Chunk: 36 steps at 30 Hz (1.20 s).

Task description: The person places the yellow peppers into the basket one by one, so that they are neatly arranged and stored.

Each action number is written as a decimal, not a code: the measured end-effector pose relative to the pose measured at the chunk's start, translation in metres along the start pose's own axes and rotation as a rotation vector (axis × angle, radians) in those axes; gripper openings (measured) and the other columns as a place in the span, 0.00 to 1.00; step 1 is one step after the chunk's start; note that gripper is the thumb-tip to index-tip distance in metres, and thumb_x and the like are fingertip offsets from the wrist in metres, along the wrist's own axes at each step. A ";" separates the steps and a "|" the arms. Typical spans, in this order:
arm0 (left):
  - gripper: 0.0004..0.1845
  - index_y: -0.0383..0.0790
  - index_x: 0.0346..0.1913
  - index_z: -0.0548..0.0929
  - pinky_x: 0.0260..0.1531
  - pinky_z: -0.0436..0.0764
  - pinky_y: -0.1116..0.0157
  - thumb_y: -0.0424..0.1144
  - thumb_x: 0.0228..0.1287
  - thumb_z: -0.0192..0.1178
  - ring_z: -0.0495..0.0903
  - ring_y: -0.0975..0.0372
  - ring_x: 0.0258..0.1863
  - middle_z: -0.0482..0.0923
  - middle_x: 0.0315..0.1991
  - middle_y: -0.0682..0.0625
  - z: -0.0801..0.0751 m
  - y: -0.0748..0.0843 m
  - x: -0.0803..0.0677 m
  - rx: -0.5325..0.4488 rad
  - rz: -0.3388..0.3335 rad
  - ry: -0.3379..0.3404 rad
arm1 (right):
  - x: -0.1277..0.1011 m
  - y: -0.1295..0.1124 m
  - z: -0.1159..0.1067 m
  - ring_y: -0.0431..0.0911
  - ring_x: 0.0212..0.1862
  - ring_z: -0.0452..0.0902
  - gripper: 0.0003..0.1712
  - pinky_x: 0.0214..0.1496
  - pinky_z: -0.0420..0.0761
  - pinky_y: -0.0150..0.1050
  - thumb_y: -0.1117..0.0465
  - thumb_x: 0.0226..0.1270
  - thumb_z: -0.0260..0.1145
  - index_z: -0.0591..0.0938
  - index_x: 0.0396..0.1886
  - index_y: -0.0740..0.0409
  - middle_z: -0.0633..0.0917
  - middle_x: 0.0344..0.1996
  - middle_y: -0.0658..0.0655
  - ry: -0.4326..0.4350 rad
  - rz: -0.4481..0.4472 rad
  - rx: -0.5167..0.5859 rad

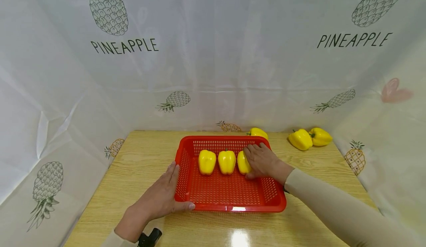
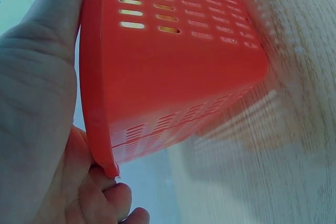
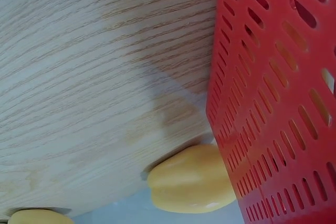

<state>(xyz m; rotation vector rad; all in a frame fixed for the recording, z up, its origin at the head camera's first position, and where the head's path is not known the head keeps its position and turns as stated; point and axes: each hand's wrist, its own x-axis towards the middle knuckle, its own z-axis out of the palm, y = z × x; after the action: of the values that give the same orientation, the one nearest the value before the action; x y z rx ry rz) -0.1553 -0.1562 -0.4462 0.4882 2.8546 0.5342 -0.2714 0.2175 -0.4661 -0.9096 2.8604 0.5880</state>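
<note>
Your left hand (image 1: 159,199) holds the near left corner of the red basket (image 1: 229,199). The thumb lies along the front rim and the fingers (image 1: 171,175) lie flat on the left wall. The basket is smooth plastic, a box shape full of little slots. It sits in the middle of the counter (image 1: 139,158), which is pale wood with fine lines and a shiny spot near you.

Your right hand (image 1: 264,161) is inside the basket. Its fingers curl over a yellow pepper (image 1: 242,162), the right one of three in a row. The other two, the middle pepper (image 1: 227,161) and the left pepper (image 1: 206,161), stand just beside it, smooth and shiny with small green stems.

The left wrist view shows the basket's outside wall (image 2: 178,77) close up, with the rim (image 2: 94,98) against your palm. The right wrist view shows another pepper (image 3: 191,179) lying on the counter, touching the basket's outside. Two more peppers (image 1: 309,138) lie at the far right.
</note>
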 end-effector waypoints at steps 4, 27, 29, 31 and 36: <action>0.77 0.29 0.84 0.50 0.76 0.66 0.40 0.84 0.47 0.64 0.53 0.37 0.83 0.43 0.86 0.33 -0.001 0.000 0.000 -0.004 -0.002 -0.003 | -0.001 0.000 0.000 0.62 0.72 0.72 0.65 0.73 0.71 0.61 0.20 0.60 0.65 0.67 0.78 0.66 0.74 0.72 0.68 0.016 -0.001 0.004; 0.77 0.28 0.84 0.50 0.76 0.66 0.41 0.85 0.46 0.64 0.54 0.38 0.83 0.43 0.86 0.33 0.000 -0.001 -0.001 -0.015 0.006 0.007 | -0.017 0.051 -0.027 0.62 0.67 0.74 0.46 0.69 0.76 0.63 0.38 0.71 0.71 0.71 0.73 0.66 0.77 0.67 0.67 0.500 0.002 0.251; 0.77 0.28 0.84 0.50 0.76 0.66 0.41 0.85 0.46 0.64 0.54 0.38 0.83 0.44 0.86 0.33 0.000 -0.001 -0.001 -0.012 0.006 0.007 | -0.019 0.064 -0.027 0.63 0.68 0.73 0.44 0.70 0.75 0.64 0.42 0.71 0.72 0.70 0.74 0.66 0.76 0.68 0.68 0.519 0.028 0.240; 0.77 0.28 0.84 0.51 0.76 0.67 0.41 0.85 0.47 0.64 0.54 0.38 0.82 0.44 0.86 0.33 0.000 -0.001 -0.001 -0.008 0.005 0.009 | -0.022 0.077 -0.027 0.64 0.68 0.72 0.44 0.70 0.75 0.64 0.44 0.71 0.73 0.68 0.74 0.67 0.75 0.68 0.69 0.528 0.044 0.219; 0.77 0.29 0.84 0.50 0.76 0.67 0.41 0.84 0.47 0.65 0.55 0.38 0.82 0.43 0.86 0.34 0.000 -0.001 -0.001 -0.012 -0.006 0.006 | -0.025 0.104 -0.020 0.66 0.69 0.72 0.47 0.67 0.76 0.65 0.50 0.67 0.77 0.66 0.74 0.69 0.74 0.69 0.70 0.525 0.056 0.144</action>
<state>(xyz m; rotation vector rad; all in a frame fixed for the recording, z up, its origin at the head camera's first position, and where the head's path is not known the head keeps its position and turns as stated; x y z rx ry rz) -0.1551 -0.1576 -0.4461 0.4760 2.8562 0.5531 -0.3098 0.3011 -0.4085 -1.0987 3.3372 0.1527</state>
